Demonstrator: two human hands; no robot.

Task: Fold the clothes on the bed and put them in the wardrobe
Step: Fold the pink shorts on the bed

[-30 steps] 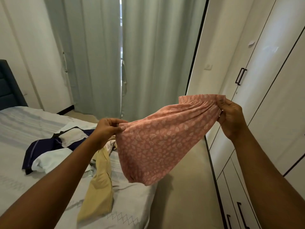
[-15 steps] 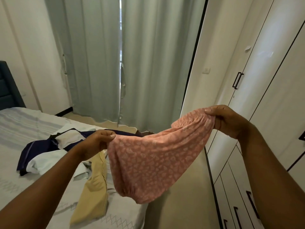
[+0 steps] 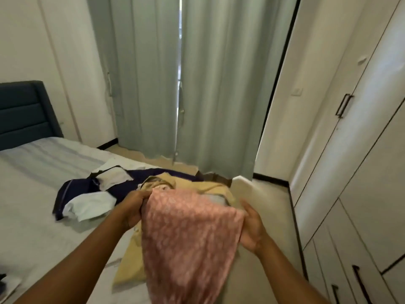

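I hold a pink patterned garment (image 3: 186,244) stretched between both hands, low over the bed's right edge. My left hand (image 3: 133,208) grips its upper left corner and my right hand (image 3: 252,229) grips its right edge. The cloth hangs down toward me in a blurred sheet. Under it lies a tan garment (image 3: 133,268) on the bed (image 3: 32,216). A navy and white heap of clothes (image 3: 87,194) lies further left on the bed. The white wardrobe (image 3: 361,172) stands on the right with its doors closed.
Grey-green curtains (image 3: 186,84) hang ahead, with a dark blue headboard (image 3: 24,113) at the far left. A strip of beige floor (image 3: 269,207) runs between bed and wardrobe. Dark handles (image 3: 344,105) mark the wardrobe doors and drawers.
Both hands have come down and closer together with the pink garment, from chest height to just above the bed. My view has tilted downward.
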